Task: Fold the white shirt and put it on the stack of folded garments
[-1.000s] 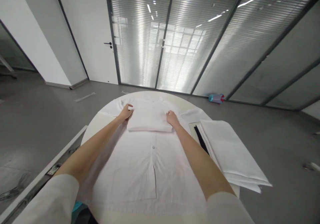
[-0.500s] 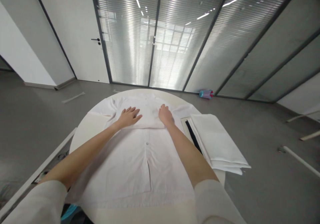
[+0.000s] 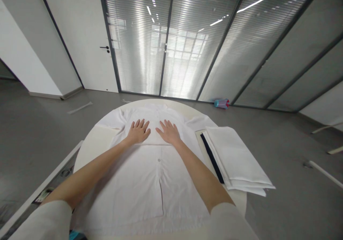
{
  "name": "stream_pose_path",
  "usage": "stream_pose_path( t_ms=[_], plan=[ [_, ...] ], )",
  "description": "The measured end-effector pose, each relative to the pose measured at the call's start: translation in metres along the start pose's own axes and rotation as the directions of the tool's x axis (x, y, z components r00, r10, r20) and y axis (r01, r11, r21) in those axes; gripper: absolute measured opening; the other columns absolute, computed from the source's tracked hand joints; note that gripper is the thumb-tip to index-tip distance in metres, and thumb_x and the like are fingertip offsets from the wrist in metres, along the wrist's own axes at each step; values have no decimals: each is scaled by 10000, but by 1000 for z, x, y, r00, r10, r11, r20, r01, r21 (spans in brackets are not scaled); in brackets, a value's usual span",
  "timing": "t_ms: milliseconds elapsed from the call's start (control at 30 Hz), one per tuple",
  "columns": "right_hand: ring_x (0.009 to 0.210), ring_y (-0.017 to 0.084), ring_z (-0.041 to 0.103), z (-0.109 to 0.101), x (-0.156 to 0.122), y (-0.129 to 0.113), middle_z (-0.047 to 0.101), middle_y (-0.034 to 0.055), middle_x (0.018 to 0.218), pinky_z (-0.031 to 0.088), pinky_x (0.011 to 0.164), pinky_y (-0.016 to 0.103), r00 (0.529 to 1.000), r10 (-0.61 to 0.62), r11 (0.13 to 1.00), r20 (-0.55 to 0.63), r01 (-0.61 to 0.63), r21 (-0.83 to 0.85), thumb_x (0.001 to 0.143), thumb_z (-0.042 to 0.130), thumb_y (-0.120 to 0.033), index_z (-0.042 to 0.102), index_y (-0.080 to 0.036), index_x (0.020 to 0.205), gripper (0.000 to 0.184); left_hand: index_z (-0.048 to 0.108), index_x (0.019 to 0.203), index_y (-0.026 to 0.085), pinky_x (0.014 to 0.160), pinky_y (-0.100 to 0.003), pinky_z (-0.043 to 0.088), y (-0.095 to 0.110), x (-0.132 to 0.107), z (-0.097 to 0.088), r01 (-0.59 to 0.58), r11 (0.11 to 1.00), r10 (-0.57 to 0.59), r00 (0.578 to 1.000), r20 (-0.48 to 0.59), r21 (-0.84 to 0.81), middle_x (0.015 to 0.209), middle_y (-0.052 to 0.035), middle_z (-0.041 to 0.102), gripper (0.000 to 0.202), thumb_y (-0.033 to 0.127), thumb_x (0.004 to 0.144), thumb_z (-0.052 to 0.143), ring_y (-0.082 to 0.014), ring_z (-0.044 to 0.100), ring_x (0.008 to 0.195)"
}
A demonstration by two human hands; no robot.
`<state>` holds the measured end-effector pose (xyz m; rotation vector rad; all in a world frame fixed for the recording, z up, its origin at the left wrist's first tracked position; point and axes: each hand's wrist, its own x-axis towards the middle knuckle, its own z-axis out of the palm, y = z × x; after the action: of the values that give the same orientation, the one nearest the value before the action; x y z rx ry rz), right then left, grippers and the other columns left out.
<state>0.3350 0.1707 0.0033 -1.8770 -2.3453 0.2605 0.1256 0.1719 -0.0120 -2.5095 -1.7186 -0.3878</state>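
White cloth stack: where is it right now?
In the head view, the cloth stack overhangs the right edge of the table, beside the black strip, right of the shirt.

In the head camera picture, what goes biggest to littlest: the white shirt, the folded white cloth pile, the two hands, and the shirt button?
1. White shirt
2. Folded white cloth pile
3. Left hand and right hand: too alike to rank
4. Shirt button

Left arm (image 3: pixel 99 170) and right arm (image 3: pixel 199 172) reach forward, slanting inward; left hand (image 3: pixel 138 132) and right hand (image 3: pixel 169 133) lie palm down, side by side, apart; fingers (image 3: pixel 142 124) spread; thumbs (image 3: pixel 147 132) pointing inward.
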Motion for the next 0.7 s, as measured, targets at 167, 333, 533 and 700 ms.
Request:
stream_pose_path(
  t_ms=[167,333,533,700],
  plan=[
    [1530,289,109,-2,0,10,162,104,1662,114,1211,526,1000,-9,999,30,7,48,969,181,-729,240,-212,1595,814,446,1497,203,1145,-552,242,0,0,-3,0,1000,-1,1000,-21,-18,1514,-175,454,567,448,993,360,-354,390,1393],
    [1449,270,343,-24,19,15,426,103,1555,94,1198,576,995,-49,998,86,46,40,1046,235,-516,455,-251,1485,558,584,1345,240,1028,-512,391,-28,37,-13,70,981,-33,979,202,-179,1381,-159,576,549,563,927,435,-350,486,1293],
    [1215,296,594,-57,60,32,663,119,1302,388,1070,434,969,-35,999,245,24,48,902,582,-324,706,-196,1179,329,749,849,185,789,-292,496,-66,85,-34,110,942,34,909,416,-318,919,-90,756,305,446,714,667,-275,679,917],
    [1006,250,676,-54,65,43,742,98,1087,484,893,297,970,-63,995,233,43,92,839,644,-251,739,-152,1015,223,732,860,172,711,-259,503,-70,82,-36,126,911,54,907,417,-394,884,-68,755,307,373,629,709,-243,681,839]
  ],
)
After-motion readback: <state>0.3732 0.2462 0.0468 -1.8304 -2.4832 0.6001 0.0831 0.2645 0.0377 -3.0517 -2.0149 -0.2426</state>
